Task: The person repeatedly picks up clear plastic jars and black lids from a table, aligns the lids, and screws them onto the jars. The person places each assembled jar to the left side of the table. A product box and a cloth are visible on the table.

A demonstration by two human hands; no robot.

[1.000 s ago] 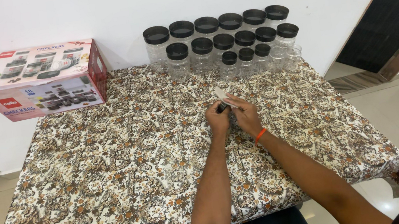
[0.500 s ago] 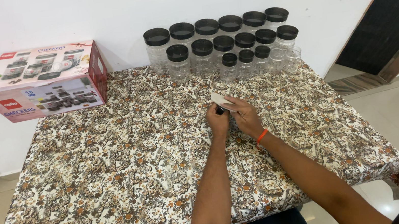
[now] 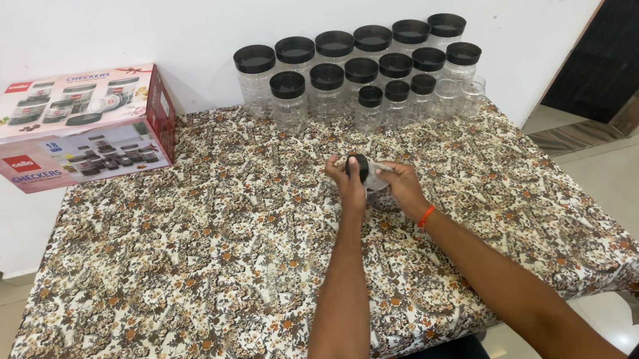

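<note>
The pale slip that stood up between the hands a second ago is gone, and the left hand (image 3: 349,181) now has its grip clamped on a black lid (image 3: 358,168) of a small clear jar (image 3: 375,181), which the right hand (image 3: 402,183) clasps just above the worktop (image 3: 182,263). So the lid seems to be going on. Rows of lidded jars (image 3: 358,67) and a carton (image 3: 74,129) stand well apart; nothing blocks the hands.

Small clear jar (image 3: 373,178) mostly hidden between left hand (image 3: 349,186) and right hand (image 3: 404,185); contents unreadable.
</note>
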